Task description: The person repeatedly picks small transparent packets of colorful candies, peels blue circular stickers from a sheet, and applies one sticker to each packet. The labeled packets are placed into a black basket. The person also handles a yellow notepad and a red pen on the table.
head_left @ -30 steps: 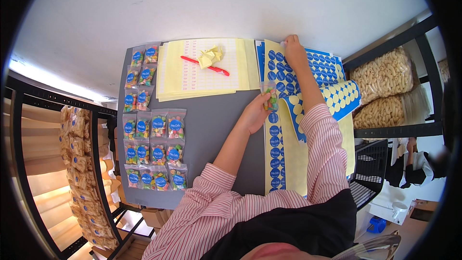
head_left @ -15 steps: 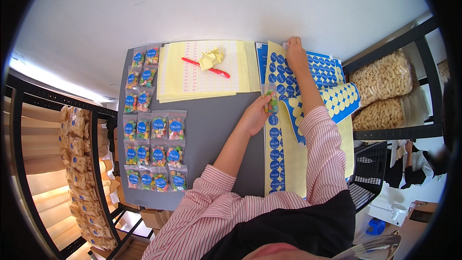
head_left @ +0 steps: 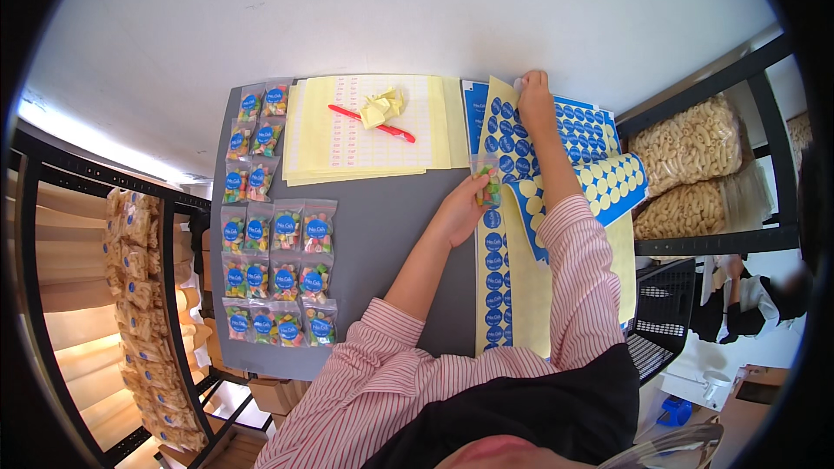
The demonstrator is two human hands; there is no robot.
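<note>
Left fingers [head_left: 480, 181] are pinching a candy bag [head_left: 489, 194] over the sticker sheet [head_left: 505, 137]. Right fingers [head_left: 533, 79] are gripping something pale [head_left: 519, 84] by its far edge.

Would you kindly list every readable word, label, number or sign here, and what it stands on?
Blue stickers on small bags: white lettering, which I don't copy out.
Sticker sheet: white lettering, likewise not copied.
Paper sheets: red print, too small to read.
Bags at far left: blue labels, too small to read.
</note>
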